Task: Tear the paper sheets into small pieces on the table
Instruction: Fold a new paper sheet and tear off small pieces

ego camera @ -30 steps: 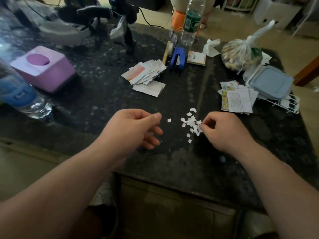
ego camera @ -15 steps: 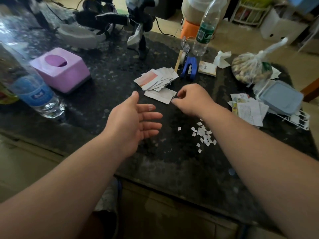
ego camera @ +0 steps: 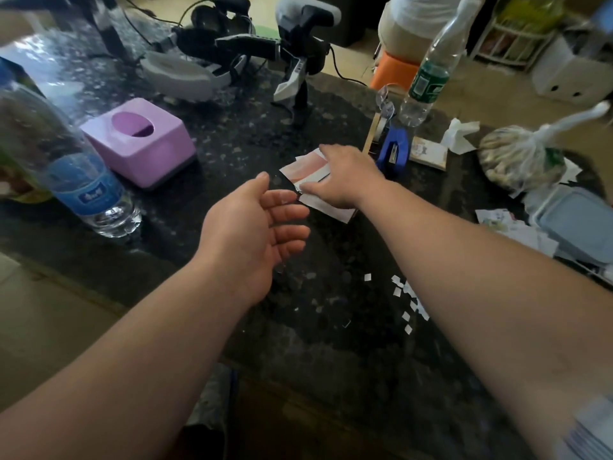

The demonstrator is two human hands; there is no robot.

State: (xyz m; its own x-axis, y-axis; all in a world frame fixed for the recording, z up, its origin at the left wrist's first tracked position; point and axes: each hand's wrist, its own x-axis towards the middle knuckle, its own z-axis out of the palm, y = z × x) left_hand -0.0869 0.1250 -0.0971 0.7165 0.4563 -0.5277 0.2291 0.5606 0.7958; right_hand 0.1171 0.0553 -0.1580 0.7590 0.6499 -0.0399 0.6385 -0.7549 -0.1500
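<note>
On the dark bench (ego camera: 232,154), most of the job looks undone. A small scatter of torn pieces (ego camera: 406,300) lies well on the person's side of the blue stapler (ego camera: 393,154), partly hidden under the right forearm. That scatter is all the finished work in view. The stack of paper sheets (ego camera: 305,169) sits whole just left of the stapler. The right hand (ego camera: 345,175) rests on it palm down, its grip apparently open, with fingers laid across the top sheet and nothing clearly pinched. The left hand (ego camera: 255,227) hovers left of the stapler and nearer the person, grip open and empty. More loose papers (ego camera: 501,224) lie right of the stapler, untorn. The likely next step is lifting a fresh sheet.
</note>
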